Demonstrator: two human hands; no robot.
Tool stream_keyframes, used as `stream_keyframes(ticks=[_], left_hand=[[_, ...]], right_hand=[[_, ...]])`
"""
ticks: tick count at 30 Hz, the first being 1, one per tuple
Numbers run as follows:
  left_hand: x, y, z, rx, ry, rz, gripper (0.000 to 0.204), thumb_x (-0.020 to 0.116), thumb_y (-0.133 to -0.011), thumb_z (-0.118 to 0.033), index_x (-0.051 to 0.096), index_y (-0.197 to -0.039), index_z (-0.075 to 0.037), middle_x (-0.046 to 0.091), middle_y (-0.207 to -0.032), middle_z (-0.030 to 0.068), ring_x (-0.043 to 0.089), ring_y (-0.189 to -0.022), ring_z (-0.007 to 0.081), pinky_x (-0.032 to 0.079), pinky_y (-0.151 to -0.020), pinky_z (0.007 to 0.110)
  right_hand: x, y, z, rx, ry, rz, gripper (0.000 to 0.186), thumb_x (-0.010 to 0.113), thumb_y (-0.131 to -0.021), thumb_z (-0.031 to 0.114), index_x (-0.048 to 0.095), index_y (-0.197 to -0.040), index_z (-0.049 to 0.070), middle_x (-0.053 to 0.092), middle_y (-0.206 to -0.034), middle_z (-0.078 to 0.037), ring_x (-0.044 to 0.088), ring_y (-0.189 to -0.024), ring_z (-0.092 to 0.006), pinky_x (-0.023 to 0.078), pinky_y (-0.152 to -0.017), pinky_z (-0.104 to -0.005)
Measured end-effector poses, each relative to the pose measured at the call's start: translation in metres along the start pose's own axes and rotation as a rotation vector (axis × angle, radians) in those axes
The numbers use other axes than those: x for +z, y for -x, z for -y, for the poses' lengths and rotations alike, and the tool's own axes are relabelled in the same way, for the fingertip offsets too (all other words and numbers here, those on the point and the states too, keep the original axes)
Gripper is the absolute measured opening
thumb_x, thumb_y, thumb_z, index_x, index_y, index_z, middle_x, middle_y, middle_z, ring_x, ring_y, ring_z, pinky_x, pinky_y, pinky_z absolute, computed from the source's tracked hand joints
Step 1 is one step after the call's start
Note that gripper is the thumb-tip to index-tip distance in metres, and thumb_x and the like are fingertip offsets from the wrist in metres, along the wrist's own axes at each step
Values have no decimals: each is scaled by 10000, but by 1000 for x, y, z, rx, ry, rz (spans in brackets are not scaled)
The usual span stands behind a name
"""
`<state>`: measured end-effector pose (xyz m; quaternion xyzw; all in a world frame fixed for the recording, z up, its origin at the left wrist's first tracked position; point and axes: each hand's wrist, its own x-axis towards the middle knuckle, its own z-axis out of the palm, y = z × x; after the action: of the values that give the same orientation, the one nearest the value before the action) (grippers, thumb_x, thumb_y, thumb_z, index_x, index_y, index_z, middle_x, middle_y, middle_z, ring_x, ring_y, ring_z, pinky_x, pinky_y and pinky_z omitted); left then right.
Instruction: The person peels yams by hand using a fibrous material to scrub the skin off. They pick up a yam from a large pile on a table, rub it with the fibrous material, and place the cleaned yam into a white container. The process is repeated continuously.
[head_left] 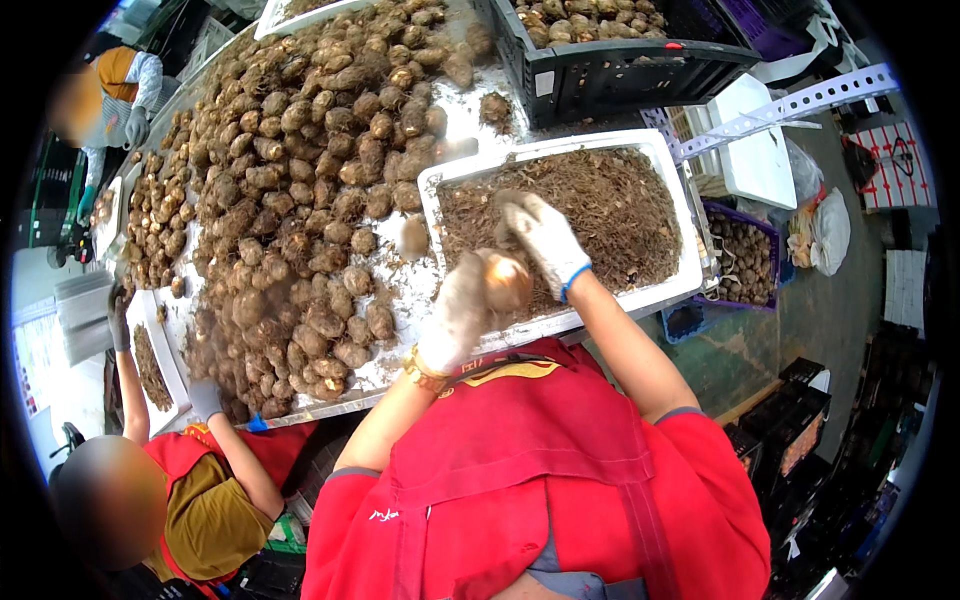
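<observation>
Left hand (455,315), in a dirty white knit glove with a gold bracelet at the wrist, is closed around a taro corm (505,282). The corm is rounded, tan and smoother than the others, and sits at the fingertips of that hand. Right hand (545,238), in the same kind of glove with a blue cuff, is just beyond the corm, fingers curled; blurred, so cannot tell whether it grips anything.

Both hands are over the near edge of a white rectangular tray (680,215). The tray is filled with brown, fibrous, stringy root trimmings (610,205).

Left of the hands: a large heap of taro corms (300,180), brown, knobbly, hairy with rootlets, soil-dusted. They lie on a shiny metal table (425,275), wet-looking where bare.

Beyond the right hand: a black slotted plastic crate (620,75) holding more corms. Right of the tray: a purple crate (745,255) with corms, lower down, on a green-grey concrete floor (830,300).

Person wears a red apron (530,470) over a red shirt.

Far left of the hands: a second person's gloved hand (205,398) rests at the table edge by the heap; a third person in gloves (135,125) stands at the far end of the table.
</observation>
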<state>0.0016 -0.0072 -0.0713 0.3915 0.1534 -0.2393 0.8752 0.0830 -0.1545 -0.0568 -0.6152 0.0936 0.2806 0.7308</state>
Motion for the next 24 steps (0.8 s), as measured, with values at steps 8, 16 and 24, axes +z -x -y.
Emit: stream_keyframes(ticks=[8, 16, 24], left_hand=[[10, -6, -15, 2, 621, 220, 521, 422, -981, -461, 491, -1287, -45, 557, -1273, 153, 574, -1128, 294, 526, -894, 499], [-19, -5, -18, 28, 7, 114, 641, 403, -983, -511, 398, -1401, -25, 485, -1382, 136, 502, -1233, 224, 415, -1025, 351], [-4, 1, -14, 102, -424, -274, 519, 410, -1013, -414, 455, -1336, -11, 592, -1209, 117, 588, -1054, 176, 487, -892, 315]], right_hand=[[1, 54, 15, -402, 637, -16, 653, 708, -815, 338, 465, -1349, 52, 570, -1189, -155, 595, -1015, -220, 505, -863, -324], [3, 54, 10, -557, 871, 46, 659, 694, -793, 332, 462, -1365, 102, 581, -1148, -170, 583, -1053, -335, 476, -900, -396], [21, 55, -6, -376, 201, 104, 451, 608, -907, 250, 547, -1282, 7, 615, -1156, -123, 611, -976, -208, 482, -833, -308]])
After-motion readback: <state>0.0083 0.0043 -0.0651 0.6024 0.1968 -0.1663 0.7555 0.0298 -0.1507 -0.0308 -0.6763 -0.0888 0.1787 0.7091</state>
